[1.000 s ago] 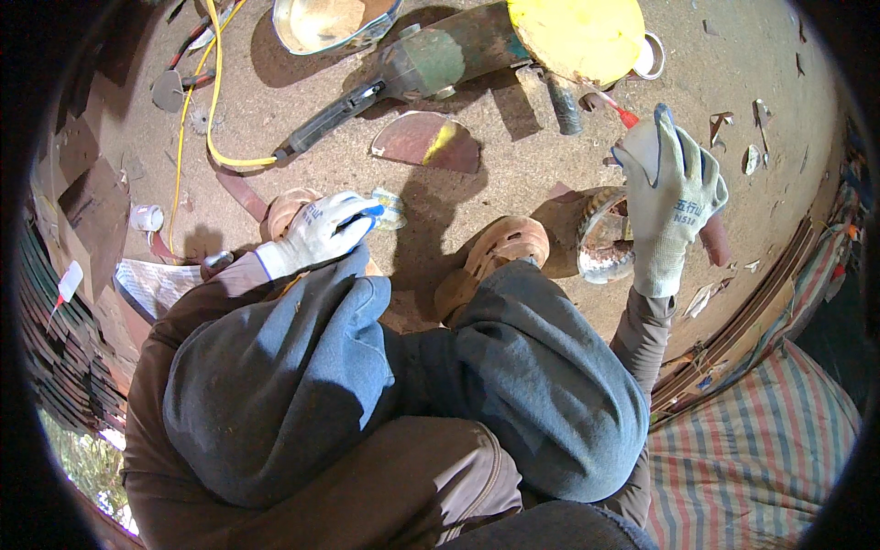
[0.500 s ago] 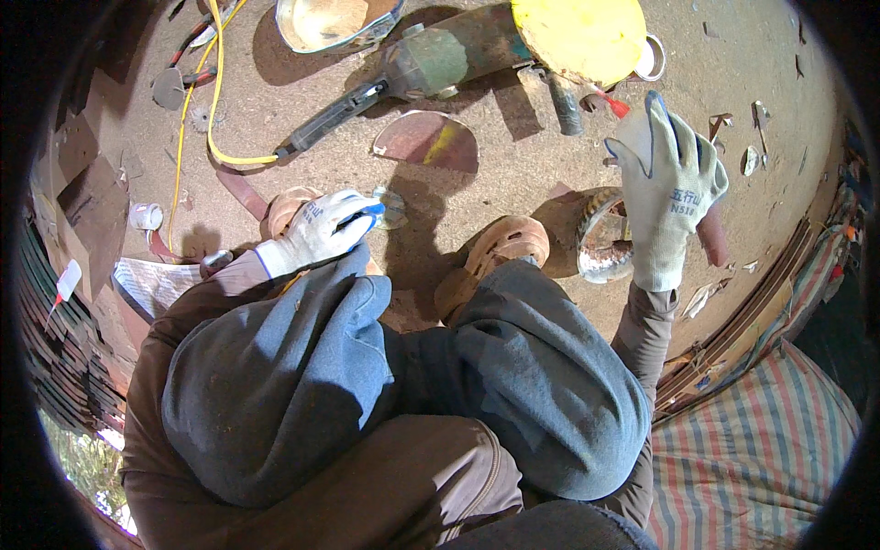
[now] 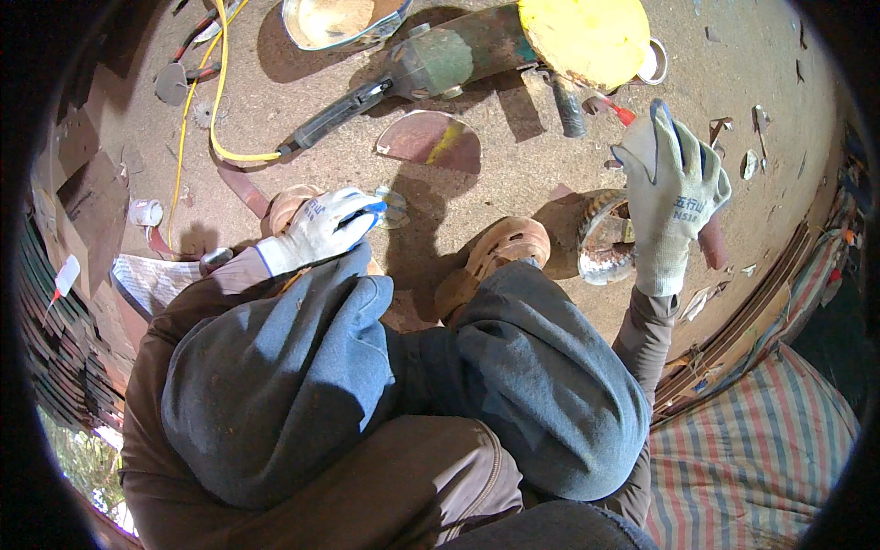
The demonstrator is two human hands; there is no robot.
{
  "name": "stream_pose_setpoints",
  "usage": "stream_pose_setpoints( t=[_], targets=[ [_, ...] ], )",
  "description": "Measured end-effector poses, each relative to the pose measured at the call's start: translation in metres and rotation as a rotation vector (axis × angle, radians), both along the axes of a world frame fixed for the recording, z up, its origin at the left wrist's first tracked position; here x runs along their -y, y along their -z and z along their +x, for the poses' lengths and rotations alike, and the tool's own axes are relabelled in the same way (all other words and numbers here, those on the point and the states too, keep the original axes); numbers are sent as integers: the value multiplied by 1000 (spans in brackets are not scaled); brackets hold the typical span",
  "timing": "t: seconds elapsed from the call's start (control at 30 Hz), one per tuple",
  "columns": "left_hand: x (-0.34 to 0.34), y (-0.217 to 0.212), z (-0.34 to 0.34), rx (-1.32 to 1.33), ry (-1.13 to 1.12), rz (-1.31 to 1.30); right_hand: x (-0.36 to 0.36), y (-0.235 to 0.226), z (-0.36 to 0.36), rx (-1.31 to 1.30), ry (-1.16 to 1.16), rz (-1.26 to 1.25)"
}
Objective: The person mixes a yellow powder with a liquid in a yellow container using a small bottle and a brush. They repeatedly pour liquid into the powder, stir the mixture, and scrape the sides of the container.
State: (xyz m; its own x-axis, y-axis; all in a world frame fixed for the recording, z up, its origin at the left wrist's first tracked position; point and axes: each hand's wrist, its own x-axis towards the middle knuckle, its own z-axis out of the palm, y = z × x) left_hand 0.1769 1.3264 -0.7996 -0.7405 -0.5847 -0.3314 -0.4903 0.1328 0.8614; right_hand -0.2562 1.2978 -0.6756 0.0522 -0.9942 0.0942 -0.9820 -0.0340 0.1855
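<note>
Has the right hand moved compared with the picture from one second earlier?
Yes. The right hand has risen slightly toward the yellow disc, away from the round metal part beneath it.

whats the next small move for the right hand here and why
Probably lower the right hand onto the rusty metal ring just beneath it and grip it: the gloved fingers are spread open and empty above it, while the left hand is busy with a small blue-tipped thing.

Knitted cloth glove, rusty rough metal ring
</note>
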Motion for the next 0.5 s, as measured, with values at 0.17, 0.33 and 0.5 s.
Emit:
stream_pose_setpoints(
  t=[0.17, 0.33, 0.5],
  targets=[
    [-1, -2, 2, 4, -17, -8, 9, -3, 6, -52, -22, 39],
    [-3, 0, 4, 9, -22, -14, 18, -1, 12, -80, -70, 36],
    [1, -2, 0, 16, -27, 42, 22, -4, 17, -52, -75, 12]
  ],
)
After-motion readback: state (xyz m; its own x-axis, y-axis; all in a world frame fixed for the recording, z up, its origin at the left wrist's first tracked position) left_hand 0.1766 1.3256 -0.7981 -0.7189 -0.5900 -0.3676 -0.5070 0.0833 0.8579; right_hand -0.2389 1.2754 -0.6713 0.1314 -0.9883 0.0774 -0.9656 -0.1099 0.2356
